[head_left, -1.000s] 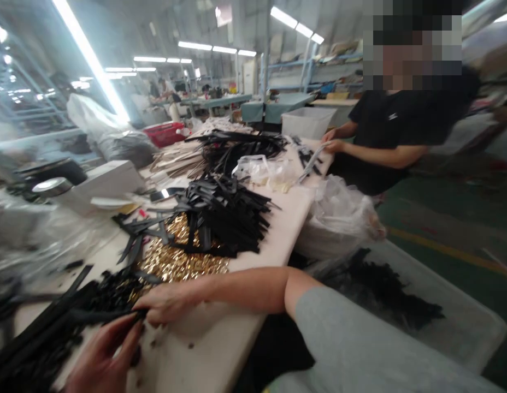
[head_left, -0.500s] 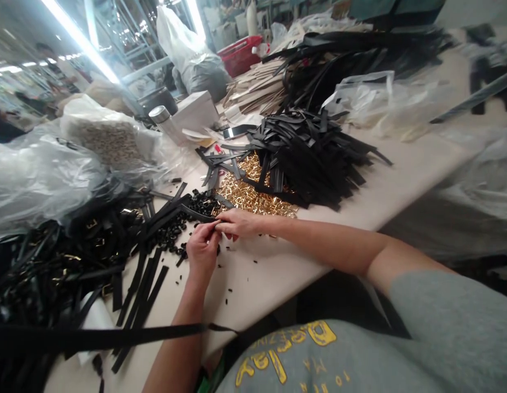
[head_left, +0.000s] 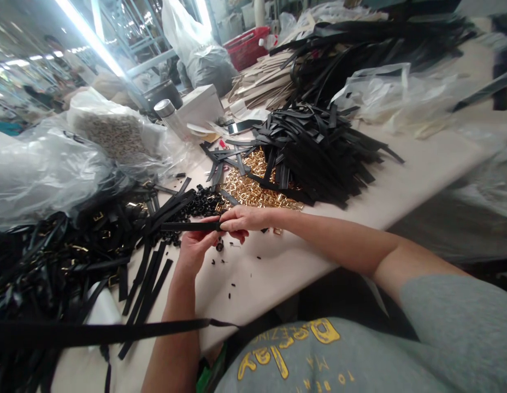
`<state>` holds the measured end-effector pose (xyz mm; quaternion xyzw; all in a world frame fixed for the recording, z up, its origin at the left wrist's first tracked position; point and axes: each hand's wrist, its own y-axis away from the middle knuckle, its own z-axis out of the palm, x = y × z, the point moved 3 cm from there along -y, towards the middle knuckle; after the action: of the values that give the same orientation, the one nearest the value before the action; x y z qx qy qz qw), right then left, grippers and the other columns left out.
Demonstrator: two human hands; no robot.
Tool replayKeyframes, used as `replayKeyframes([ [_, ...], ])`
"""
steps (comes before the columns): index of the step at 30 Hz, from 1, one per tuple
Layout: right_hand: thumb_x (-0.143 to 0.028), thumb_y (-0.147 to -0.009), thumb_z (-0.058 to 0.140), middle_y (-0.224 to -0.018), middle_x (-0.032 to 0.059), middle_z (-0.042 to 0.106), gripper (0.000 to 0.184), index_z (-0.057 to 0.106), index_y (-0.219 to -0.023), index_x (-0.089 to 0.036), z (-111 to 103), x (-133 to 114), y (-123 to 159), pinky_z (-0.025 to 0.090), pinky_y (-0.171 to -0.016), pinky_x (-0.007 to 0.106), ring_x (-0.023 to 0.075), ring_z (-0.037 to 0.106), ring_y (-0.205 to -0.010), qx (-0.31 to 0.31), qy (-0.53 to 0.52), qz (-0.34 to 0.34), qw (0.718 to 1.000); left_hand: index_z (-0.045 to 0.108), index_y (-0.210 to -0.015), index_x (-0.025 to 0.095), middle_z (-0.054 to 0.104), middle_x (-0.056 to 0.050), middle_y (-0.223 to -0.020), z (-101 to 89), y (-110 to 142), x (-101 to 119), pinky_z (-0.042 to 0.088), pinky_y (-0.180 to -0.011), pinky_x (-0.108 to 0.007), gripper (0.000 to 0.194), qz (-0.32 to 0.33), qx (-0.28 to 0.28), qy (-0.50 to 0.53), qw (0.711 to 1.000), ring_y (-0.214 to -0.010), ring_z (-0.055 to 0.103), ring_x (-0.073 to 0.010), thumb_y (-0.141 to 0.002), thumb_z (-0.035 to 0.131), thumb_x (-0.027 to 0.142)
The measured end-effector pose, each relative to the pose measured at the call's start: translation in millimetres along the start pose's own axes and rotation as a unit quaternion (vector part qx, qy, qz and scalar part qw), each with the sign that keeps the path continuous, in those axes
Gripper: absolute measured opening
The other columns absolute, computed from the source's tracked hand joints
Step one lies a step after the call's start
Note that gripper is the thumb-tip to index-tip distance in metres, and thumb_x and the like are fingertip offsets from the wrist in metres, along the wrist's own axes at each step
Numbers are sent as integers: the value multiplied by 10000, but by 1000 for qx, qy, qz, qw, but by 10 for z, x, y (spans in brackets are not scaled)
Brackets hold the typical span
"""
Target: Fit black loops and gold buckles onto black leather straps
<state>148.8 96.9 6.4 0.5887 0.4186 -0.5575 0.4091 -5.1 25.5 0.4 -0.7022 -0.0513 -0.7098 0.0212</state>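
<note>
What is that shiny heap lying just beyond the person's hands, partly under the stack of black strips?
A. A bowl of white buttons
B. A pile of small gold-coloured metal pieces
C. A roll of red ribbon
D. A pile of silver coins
B: the gold metal pieces lie loose on the table, with the stack of black strips overlapping their far edge, just past the right hand and left hand, which hold one black strip.

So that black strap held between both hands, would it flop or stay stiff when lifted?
Probably semi-stiff: the black strap spans straight between the left hand and right hand without sagging. It looks thin and flat, so likely light. Loose straps piled nearby lie mostly straight, suggesting they hold shape yet slide easily.
</note>
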Motion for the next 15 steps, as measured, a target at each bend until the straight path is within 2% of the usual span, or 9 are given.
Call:
replayKeyframes([
  [5,-256,-948,444,-520,-46,491,222,591,-911,-94,22,-2,32,427,-480,192,87,499,-452,-60,-45,-2,997,715,-969,172,632,-14,-661,15,57,7,416,-467,-205,355,-7,-40,-22,999,-509,503,-88,-646,811,284],
  [9,-239,-938,444,-509,-61,468,198,549,-828,-113,40,-47,47,483,-523,211,67,428,-429,-73,-88,-15,993,703,-890,176,627,-23,-638,60,74,4,366,-420,-182,325,-37,-20,58,997,-491,515,-91,-614,804,313],
  [12,-233,-939,433,-496,-69,460,186,538,-835,-120,46,-33,30,465,-504,194,63,418,-422,-47,-73,-13,996,703,-845,180,582,-2,-578,85,72,10,359,-417,-166,329,-47,7,112,993,-488,513,-87,-567,819,311],
  [15,-219,-936,422,-487,-65,467,186,547,-839,-120,40,-7,8,420,-456,168,71,456,-430,30,-17,-14,999,722,-881,161,560,-5,-560,94,63,10,365,-416,-158,345,-42,22,127,991,-485,496,-78,-625,795,380],
])
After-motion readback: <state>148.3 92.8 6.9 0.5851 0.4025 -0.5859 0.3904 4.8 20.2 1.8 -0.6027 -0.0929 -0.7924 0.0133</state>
